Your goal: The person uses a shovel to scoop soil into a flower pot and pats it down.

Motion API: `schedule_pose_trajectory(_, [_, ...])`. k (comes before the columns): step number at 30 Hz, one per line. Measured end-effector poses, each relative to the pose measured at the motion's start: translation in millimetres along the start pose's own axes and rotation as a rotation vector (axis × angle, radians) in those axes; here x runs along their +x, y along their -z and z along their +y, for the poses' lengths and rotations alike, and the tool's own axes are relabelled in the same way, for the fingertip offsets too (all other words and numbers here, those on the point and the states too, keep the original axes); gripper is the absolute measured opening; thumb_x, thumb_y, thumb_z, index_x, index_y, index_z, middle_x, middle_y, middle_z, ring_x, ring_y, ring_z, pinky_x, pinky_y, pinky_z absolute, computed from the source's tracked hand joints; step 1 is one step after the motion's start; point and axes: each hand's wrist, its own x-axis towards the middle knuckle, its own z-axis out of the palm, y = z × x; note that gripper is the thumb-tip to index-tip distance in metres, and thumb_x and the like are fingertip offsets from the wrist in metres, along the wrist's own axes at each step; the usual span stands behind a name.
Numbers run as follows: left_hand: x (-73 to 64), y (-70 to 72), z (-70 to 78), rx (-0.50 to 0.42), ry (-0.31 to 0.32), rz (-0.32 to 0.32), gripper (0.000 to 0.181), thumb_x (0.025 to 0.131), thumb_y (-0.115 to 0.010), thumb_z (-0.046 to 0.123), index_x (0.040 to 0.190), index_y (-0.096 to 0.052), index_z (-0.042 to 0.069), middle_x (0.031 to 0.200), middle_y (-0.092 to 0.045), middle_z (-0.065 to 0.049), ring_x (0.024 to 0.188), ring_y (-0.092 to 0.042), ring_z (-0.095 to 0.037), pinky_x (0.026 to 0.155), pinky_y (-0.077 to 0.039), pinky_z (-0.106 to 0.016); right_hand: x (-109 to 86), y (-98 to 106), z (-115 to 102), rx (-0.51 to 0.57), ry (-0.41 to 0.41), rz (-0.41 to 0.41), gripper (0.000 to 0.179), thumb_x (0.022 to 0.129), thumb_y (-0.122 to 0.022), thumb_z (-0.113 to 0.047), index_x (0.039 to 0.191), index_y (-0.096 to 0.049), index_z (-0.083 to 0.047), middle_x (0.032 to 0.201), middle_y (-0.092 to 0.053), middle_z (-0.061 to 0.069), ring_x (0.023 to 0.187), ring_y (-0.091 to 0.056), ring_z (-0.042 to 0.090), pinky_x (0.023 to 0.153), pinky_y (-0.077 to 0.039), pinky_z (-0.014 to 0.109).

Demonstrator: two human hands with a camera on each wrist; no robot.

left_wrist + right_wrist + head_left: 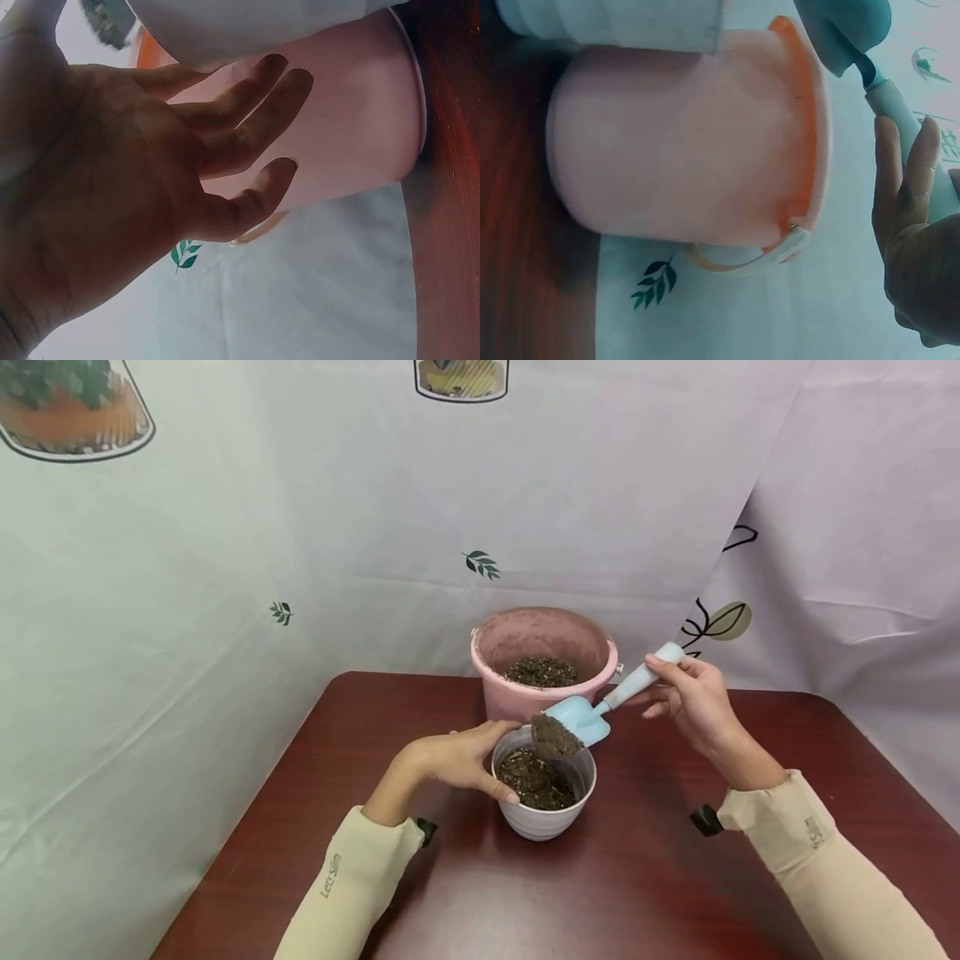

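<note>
A white flower pot (542, 822) with dark soil (536, 779) inside stands on the table. My left hand (457, 760) holds it from the left, thumb at the near rim and forefinger at the far rim. In the left wrist view, the other fingers (255, 124) of that hand spread loosely below the pot's wall. My right hand (693, 697) grips the pale handle of a light blue hand trowel (581, 720). The trowel slopes down to the left, its blade over the pot's opening with a heap of soil (555, 737) at its tip.
Right behind the pot stands a pink bucket (510, 700) with more soil (542, 672) in it. Its handle (757, 259) hangs at the side in the right wrist view. A printed white cloth (375, 527) rises behind the dark red table (480, 893).
</note>
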Motion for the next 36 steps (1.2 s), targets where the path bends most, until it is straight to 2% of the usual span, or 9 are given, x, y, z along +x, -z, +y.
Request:
schedule_pose_trajectory(12, [0.5, -0.1, -1.5, -0.007, 0.013, 0.0, 0.103, 0.079, -0.08, 0.051, 0.156, -0.023, 0.014, 0.157, -0.032, -0.005, 0.144, -0.031, -0.023, 0.111, -0.023, -0.063, -0.9, -1.6, 13.1, -0.143, 0.114, 0.035, 0.011, 0.097, -0.061, -0.002, 0.09, -0.068, -0.005, 0.076, -0.074, 0.008, 0.061, -0.072, 0.022, 0.042, -0.052, 0.029])
schedule_pose_trajectory(21, [0.9, 0.8, -1.2, -0.01, 0.014, 0.005, 0.103, 0.078, -0.08, 0.051, 0.156, -0.023, 0.015, 0.157, -0.033, -0.004, 0.143, -0.033, -0.024, 0.109, -0.02, -0.067, -2.7, -6.4, 13.2, -0.313, 0.192, 0.06, 0.005, 0.095, -0.065, -0.002, 0.095, -0.068, -0.006, 0.078, -0.073, 0.003, 0.064, -0.072, 0.016, 0.04, -0.051, 0.033])
schedule_pose_trajectory(25, [0.7, 0.0, -0.6, -0.028, 0.012, 0.005, 0.102, 0.078, -0.081, 0.051, 0.156, -0.024, 0.015, 0.157, -0.034, -0.003, 0.142, -0.034, -0.023, 0.11, -0.02, -0.066, -4.4, -7.1, 13.7, -0.361, 0.221, 0.054, 0.008, 0.095, -0.064, -0.002, 0.097, -0.069, -0.007, 0.079, -0.072, 0.003, 0.066, -0.071, 0.014, 0.041, -0.052, 0.034])
schedule_pose_trajectory(28, [0.7, -1.5, -0.6, -0.037, 0.007, 0.005, 0.102, 0.079, -0.08, 0.05, 0.155, -0.024, 0.014, 0.157, -0.034, -0.003, 0.142, -0.035, -0.022, 0.11, -0.021, -0.066, -6.6, -6.4, 14.6, -0.389, 0.244, 0.049, 0.007, 0.095, -0.063, 0.0, 0.1, -0.068, 0.0, 0.079, -0.071, 0.002, 0.066, -0.07, 0.012, 0.042, -0.052, 0.034])
schedule_pose_trajectory(32, [0.8, -2.6, -0.8, -0.037, 0.001, 0.009, 0.101, 0.079, -0.08, 0.049, 0.155, -0.025, 0.014, 0.156, -0.035, -0.003, 0.141, -0.036, -0.022, 0.109, -0.023, -0.065, -9.1, -6.6, 13.5, -0.404, 0.293, 0.033, 0.011, 0.094, -0.062, 0.006, 0.102, -0.069, 0.002, 0.08, -0.071, 0.003, 0.067, -0.068, 0.012, 0.042, -0.052, 0.034])
schedule_pose_trajectory(36, [-0.2, -2.2, 0.2, -0.043, 0.0, 0.01, 0.1, 0.079, -0.081, 0.048, 0.155, -0.025, 0.013, 0.156, -0.035, -0.002, 0.141, -0.037, -0.022, 0.109, -0.021, -0.067, -10.0, -8.8, 11.0, -0.411, 0.358, -0.003, 0.022, 0.092, -0.06, 0.011, 0.104, -0.072, -0.004, 0.083, -0.071, 0.005, 0.069, -0.068, 0.012, 0.043, -0.052, 0.033])
